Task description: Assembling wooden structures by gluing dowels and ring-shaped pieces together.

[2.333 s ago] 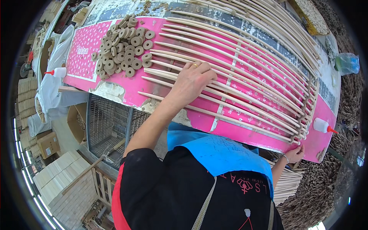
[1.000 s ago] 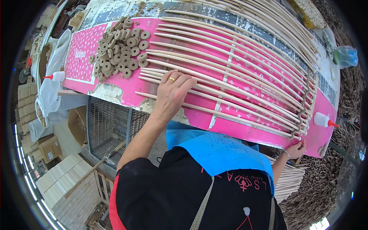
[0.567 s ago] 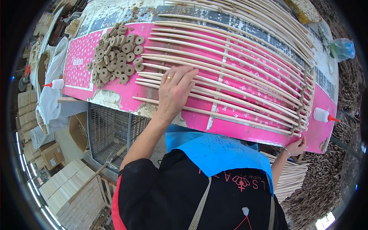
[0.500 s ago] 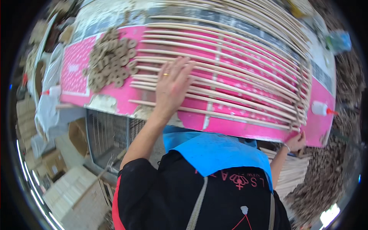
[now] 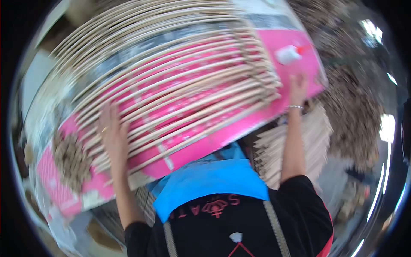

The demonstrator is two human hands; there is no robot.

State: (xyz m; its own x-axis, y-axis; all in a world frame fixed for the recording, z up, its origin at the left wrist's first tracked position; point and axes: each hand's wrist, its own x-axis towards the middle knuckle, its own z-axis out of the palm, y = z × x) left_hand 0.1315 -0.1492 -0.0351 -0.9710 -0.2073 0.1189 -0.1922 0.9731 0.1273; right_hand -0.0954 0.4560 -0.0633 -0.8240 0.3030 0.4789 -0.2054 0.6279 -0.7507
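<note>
Slender, pale, round wooden rods [image 5: 214, 78] lie side by side across a table covered in bright pink [image 5: 274, 38]. Working outward from the body, I log the smooth, bright blue apron [image 5: 209, 184] first, up against the near edge. To its right, below table level, is a stack of thin, pale wooden sticks [image 5: 314, 132].

The bare left hand [image 5: 114, 135] lies across the rods toward their left ends, fingers extended and slightly parted; I see no clear pinch. The bare right hand [image 5: 299, 88] is just beside the rods' right ends; blur means I cannot tell whether its fingers are pinching anything.

Technique, my judgement: keep the left palm flat and light, since slim round rods probably roll under uneven pressure. Press several together and keep the right ends steady so that the spacing holds.

Left of the left hand I note a heap of small brown pieces [image 5: 70, 160], shapes smeared. Beyond the right hand: a white bottle with a red tip [image 5: 289, 55]. Farthest, a second row of pale wooden rods [image 5: 141, 26].
</note>
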